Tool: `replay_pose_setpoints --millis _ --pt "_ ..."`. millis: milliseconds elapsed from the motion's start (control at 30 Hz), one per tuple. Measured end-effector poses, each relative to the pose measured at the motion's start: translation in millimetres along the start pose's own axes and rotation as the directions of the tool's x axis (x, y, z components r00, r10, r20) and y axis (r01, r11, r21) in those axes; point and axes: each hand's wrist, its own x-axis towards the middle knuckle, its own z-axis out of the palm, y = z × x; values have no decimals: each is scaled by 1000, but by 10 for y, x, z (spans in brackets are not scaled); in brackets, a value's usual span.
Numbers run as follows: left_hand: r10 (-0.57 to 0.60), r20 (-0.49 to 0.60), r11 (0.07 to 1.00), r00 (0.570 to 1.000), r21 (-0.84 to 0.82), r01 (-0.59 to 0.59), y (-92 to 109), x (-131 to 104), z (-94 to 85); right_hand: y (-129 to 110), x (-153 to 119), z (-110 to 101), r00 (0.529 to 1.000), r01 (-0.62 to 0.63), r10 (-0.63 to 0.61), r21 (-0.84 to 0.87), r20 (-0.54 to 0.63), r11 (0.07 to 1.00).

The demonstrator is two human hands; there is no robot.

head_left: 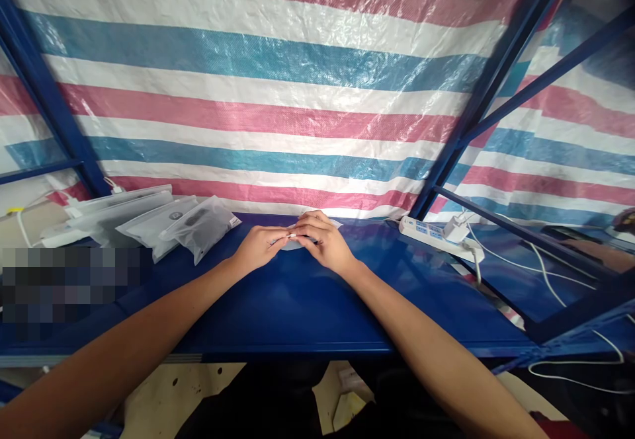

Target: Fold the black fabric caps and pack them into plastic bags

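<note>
Near the back of the blue table [278, 313], my left hand [258, 246] and my right hand [322, 240] meet fingertip to fingertip. Pinched between them is a small white piece [292, 235], too small and too covered to name. The fingers of both hands are closed around it. A pale, translucent sheet or bag [297, 246] lies beneath the hands; one corner shows past the right hand's fingers. I cannot tell whether the white piece belongs to it.
Several frosted zip bags [198, 227] lie at the left, by a pixelated area. A white power strip [429, 231] with a plugged-in adapter [455, 227] and cables sits at the right. Blue frame posts [456, 135] and a striped tarp [278, 108] surround the table.
</note>
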Motion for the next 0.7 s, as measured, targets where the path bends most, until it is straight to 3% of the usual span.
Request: replay_pose_setpoints --millis 233,367,467,633,700 --pt "-161 -92 986 983 -45 158 -1 22 -101 363 -51 -327 996 -90 90 -75 -3 993" --pt "-330 -219 944 918 -91 318 -118 14 -176 682 -239 -538 971 -239 236 -128 -40 962" --pt "-484 -319 873 815 -241 424 -263 41 -231 863 -398 -585 922 -387 382 -183 -63 904" --pt "-622 -567 782 541 -409 471 -479 -15 -445 1024 -581 -535 814 -572 581 -187 -7 798" --pt "-627 -604 776 492 -434 456 -459 -137 -557 1035 -613 -514 788 -594 613 -199 50 779"
